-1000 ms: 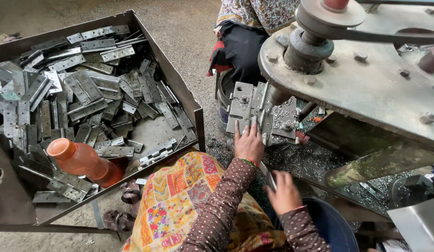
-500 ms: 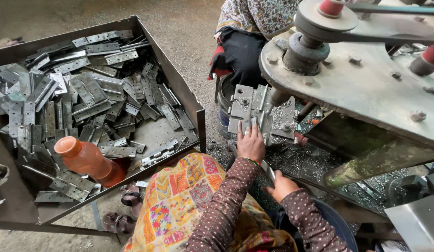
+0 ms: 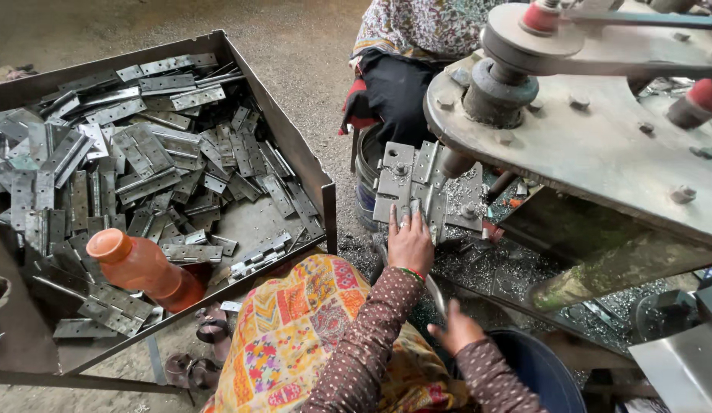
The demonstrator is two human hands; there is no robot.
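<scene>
You sit on a gritty concrete floor [image 3: 310, 46] strewn with metal shavings, a heavy steel machine plate [image 3: 601, 145] overhanging you from 1 o'clock.

Nearest you, at 5 o'clock, your right hand [image 3: 457, 330] hovers above the rim of a dark blue bucket [image 3: 536, 367]; the fingers curl loosely, and whether they pinch anything you cannot tell from this angle.

Just beyond, at 12 o'clock, your left hand [image 3: 409, 241] lies flat, fingers pressed together and extended, tips touching the lower edge of a grey hinge plate [image 3: 417, 187] seated on the machine's bed under the spindle [image 3: 455, 163]. That hinge lies open, its leaves flat, dull unfinished steel with small holes showing.

Judging by how things lie, one piece is placed at the machine, and the bulk is left: at 9 to 10 o'clock the big metal tray [image 3: 291, 145] holds a loose heap of like hinges [image 3: 141, 160], with an orange bottle [image 3: 145, 269] lying at its near edge.

Farthest off, at 12 o'clock, another person in patterned cloth [image 3: 425, 27] sits behind the machine.
</scene>
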